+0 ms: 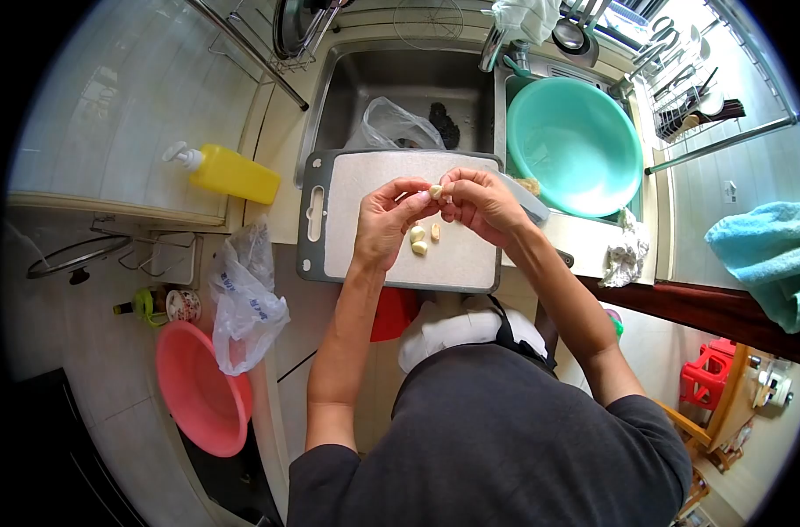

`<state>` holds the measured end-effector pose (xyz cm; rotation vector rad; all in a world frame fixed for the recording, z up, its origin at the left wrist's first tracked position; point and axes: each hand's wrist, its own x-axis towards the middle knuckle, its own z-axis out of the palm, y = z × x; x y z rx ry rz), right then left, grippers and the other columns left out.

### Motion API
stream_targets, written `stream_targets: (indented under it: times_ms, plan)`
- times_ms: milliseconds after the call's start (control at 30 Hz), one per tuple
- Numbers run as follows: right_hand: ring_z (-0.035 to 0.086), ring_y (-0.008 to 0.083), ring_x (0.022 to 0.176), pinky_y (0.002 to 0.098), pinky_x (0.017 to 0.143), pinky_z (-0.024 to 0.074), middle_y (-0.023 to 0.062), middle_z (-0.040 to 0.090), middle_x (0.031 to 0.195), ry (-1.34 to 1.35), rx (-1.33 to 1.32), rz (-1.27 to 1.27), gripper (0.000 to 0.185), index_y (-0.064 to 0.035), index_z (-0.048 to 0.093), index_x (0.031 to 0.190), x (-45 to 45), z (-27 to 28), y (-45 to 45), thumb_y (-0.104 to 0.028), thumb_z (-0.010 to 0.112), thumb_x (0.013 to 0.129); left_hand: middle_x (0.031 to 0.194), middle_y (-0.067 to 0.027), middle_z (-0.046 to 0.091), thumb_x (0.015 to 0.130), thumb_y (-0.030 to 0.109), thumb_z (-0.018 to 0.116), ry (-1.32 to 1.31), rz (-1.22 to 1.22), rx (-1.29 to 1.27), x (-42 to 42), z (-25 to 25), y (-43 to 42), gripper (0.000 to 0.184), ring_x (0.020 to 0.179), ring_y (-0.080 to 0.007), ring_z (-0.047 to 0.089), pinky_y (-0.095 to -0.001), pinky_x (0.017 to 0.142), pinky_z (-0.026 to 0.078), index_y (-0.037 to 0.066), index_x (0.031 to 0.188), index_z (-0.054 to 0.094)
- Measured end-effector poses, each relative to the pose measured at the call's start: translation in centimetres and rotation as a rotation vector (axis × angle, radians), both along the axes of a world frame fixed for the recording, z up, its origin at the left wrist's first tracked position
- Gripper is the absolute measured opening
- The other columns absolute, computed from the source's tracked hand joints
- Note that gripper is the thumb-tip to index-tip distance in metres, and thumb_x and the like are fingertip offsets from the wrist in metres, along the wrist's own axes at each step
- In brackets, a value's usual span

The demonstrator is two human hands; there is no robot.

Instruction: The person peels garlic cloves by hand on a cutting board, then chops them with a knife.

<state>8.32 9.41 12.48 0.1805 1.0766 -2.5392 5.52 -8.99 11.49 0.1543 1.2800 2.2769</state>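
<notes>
Both hands meet above a grey-rimmed cutting board (365, 255), pinching one garlic clove (435, 191) between their fingertips. My left hand (389, 218) grips it from the left with thumb and forefinger. From the right, my right hand (483, 204) holds the same clove with closed fingers. Several other garlic cloves (419, 248) lie on the board just below the hands. Partly hidden behind my right hand, a knife blade (525, 198) lies along the board's right edge, its dark handle (565, 258) pointing toward me.
Behind the board is a steel sink (347, 83) with a clear plastic bag (396, 123) in it. A green basin (576, 145) stands at the right, beside a crumpled cloth (627, 250). On the left are a yellow pump bottle (235, 174), a hanging plastic bag (246, 299) and a pink basin (202, 386).
</notes>
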Motion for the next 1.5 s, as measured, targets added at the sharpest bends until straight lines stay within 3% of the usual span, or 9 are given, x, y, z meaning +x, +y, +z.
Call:
stream_targets:
  times_ms: [100, 200, 267, 400, 567, 733, 800, 1300, 1500]
  plan:
    - [0.058, 0.0103, 0.066, 0.0238, 0.064, 0.0495, 0.0045, 0.063, 0.080, 0.007, 0.001, -0.002, 0.007, -0.0027, 0.062, 0.086, 0.0, -0.5, 0.1, -0.009, 0.064, 0.088, 0.096, -0.0102, 0.068, 0.085, 0.000, 0.068, 0.000, 0.000, -0.004, 0.1, 0.3, 0.1, 0.021, 0.088, -0.0153, 0.067, -0.0257, 0.082, 0.055, -0.002, 0.105, 0.065]
    - [0.058, 0.0110, 0.066, 0.0243, 0.064, 0.0499, 0.0052, 0.062, 0.080, 0.101, 0.285, 0.030, 0.006, -0.0024, 0.061, 0.088, 0.1, -0.3, 0.1, -0.008, 0.062, 0.088, 0.096, -0.0098, 0.068, 0.085, 0.001, 0.067, 0.307, 0.001, -0.237, 0.2, 0.4, 0.2, 0.019, 0.088, -0.0148, 0.066, -0.0262, 0.079, 0.056, -0.002, 0.104, 0.065]
    - [0.058, 0.0111, 0.066, 0.0243, 0.064, 0.0499, 0.0054, 0.062, 0.080, 0.085, 0.207, 0.023, 0.006, -0.0019, 0.061, 0.088, 0.2, -0.3, 0.2, -0.008, 0.062, 0.088, 0.097, -0.0098, 0.068, 0.087, 0.002, 0.066, 0.409, -0.014, -0.293, -0.1, 0.3, 0.1, 0.018, 0.088, -0.0146, 0.066, -0.0266, 0.080, 0.056, -0.003, 0.104, 0.065]
    - [0.058, 0.0094, 0.064, 0.0237, 0.063, 0.0477, 0.0038, 0.062, 0.075, 0.027, 0.036, -0.041, 0.009, -0.0034, 0.060, 0.087, 0.4, -0.9, -0.1, -0.011, 0.063, 0.089, 0.098, -0.0105, 0.068, 0.087, 0.001, 0.065, 0.181, 0.016, -0.108, 0.2, -0.2, -0.1, 0.019, 0.088, -0.0156, 0.067, -0.0273, 0.084, 0.055, -0.003, 0.105, 0.065]
    - [0.059, 0.0107, 0.065, 0.0238, 0.063, 0.0487, 0.0048, 0.063, 0.077, 0.044, 0.117, -0.062, 0.010, -0.0025, 0.062, 0.087, 0.4, -1.2, 0.3, -0.012, 0.062, 0.089, 0.100, -0.0121, 0.068, 0.088, 0.001, 0.063, 0.047, 0.067, 0.112, 0.4, 0.0, -0.1, 0.021, 0.090, -0.0184, 0.068, -0.0294, 0.086, 0.056, -0.004, 0.109, 0.064]
    - [0.059, 0.0103, 0.067, 0.0232, 0.064, 0.0493, 0.0051, 0.064, 0.081, 0.083, 0.248, -0.065, 0.017, -0.0007, 0.064, 0.089, 0.0, 0.0, 0.4, -0.017, 0.064, 0.091, 0.099, -0.0110, 0.068, 0.085, 0.000, 0.067, 0.120, 0.063, 0.036, 0.2, -0.5, -0.1, 0.020, 0.091, -0.0166, 0.067, -0.0279, 0.083, 0.056, -0.003, 0.105, 0.064]
    - [0.059, 0.0084, 0.069, 0.0228, 0.065, 0.0491, 0.0039, 0.065, 0.079, 0.284, 0.510, -0.081, 0.022, 0.0019, 0.065, 0.090, -0.1, 0.8, -0.2, -0.020, 0.067, 0.090, 0.099, -0.0105, 0.068, 0.084, 0.000, 0.068, 0.189, 0.055, -0.028, 0.1, -0.7, -0.1, 0.020, 0.091, -0.0157, 0.067, -0.0273, 0.082, 0.056, -0.002, 0.104, 0.064]
    - [0.061, 0.0098, 0.069, 0.0234, 0.064, 0.0504, 0.0048, 0.065, 0.080, 0.150, 0.387, -0.075, 0.016, 0.0020, 0.066, 0.091, -0.6, -0.5, -0.8, -0.013, 0.067, 0.088, 0.094, -0.0076, 0.066, 0.085, 0.003, 0.069, 0.256, 0.079, -0.140, 0.0, 0.2, 0.0, 0.018, 0.086, -0.0135, 0.065, -0.0286, 0.078, 0.057, 0.001, 0.102, 0.063]
    - [0.061, 0.0103, 0.074, 0.0238, 0.069, 0.0512, 0.0058, 0.065, 0.084, 0.191, 0.433, -0.061, 0.019, 0.0017, 0.065, 0.094, -0.5, 0.4, -0.7, -0.016, 0.068, 0.089, 0.090, -0.0077, 0.066, 0.086, 0.002, 0.067, 0.066, 0.114, -0.067, -0.2, -0.1, -0.5, 0.013, 0.084, -0.0144, 0.067, -0.0290, 0.079, 0.058, 0.000, 0.098, 0.062]
